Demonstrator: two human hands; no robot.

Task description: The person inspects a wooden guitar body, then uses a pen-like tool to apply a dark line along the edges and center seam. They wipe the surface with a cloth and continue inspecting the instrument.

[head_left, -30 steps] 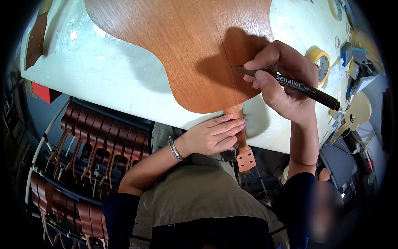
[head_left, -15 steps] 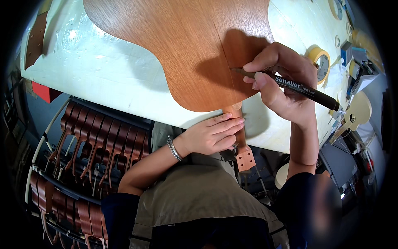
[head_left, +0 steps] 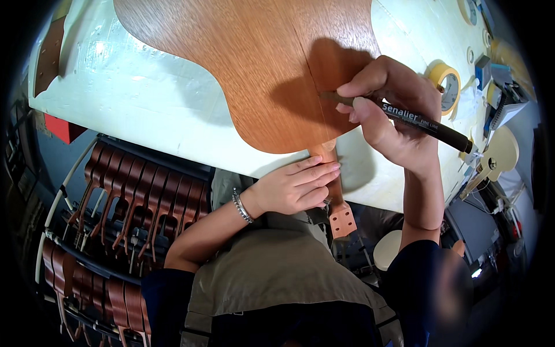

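An unfinished wooden ukulele (head_left: 254, 81) lies back up, its body at the far side and its neck (head_left: 336, 191) pointing toward me over the table edge. Several peg holes show in its headstock (head_left: 343, 222). My left hand (head_left: 296, 186) lies closed over the neck close to the heel, with the thumb hidden. Pinched in my right hand (head_left: 399, 104) is a black fine-line pen (head_left: 439, 134). Its tip is at or just over the back, close to the centre seam; I cannot tell whether it touches. The hand's shadow falls on the wood.
A white-covered table (head_left: 156, 104) carries the ukulele. Tape rolls, one a yellow roll (head_left: 445, 87), sit at the right beside a spiral notebook (head_left: 509, 107). At lower left a rack holds several brown ukulele bodies (head_left: 133, 185). A red box (head_left: 63, 128) is under the left edge.
The ukulele body appears shifted very slightly up and left in view. Both hands keep their grips, and the pen tip stays near the same spot.
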